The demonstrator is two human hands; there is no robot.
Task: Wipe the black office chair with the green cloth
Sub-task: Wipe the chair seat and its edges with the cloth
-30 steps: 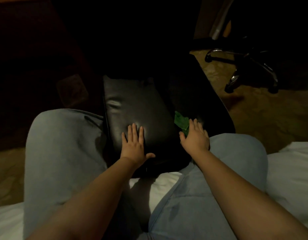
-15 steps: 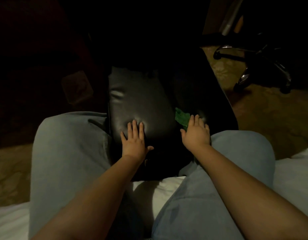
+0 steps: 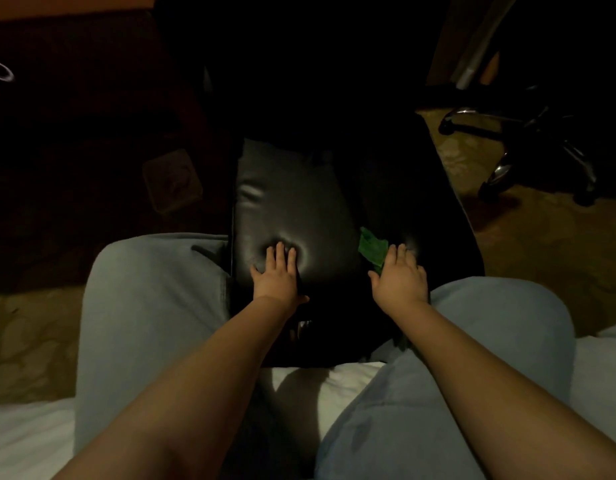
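Two released hands are pressing a black leather office chair (image 3: 299, 209).
Left hand (image 3: 278, 275) is touching bare leather; right hand (image 3: 400, 280) is pinning a crumpled green cloth (image 3: 370, 249).

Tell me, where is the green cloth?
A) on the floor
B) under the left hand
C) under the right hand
C: the green cloth peeks out from under the flat fingers of the right hand, which presses it on the black chair.
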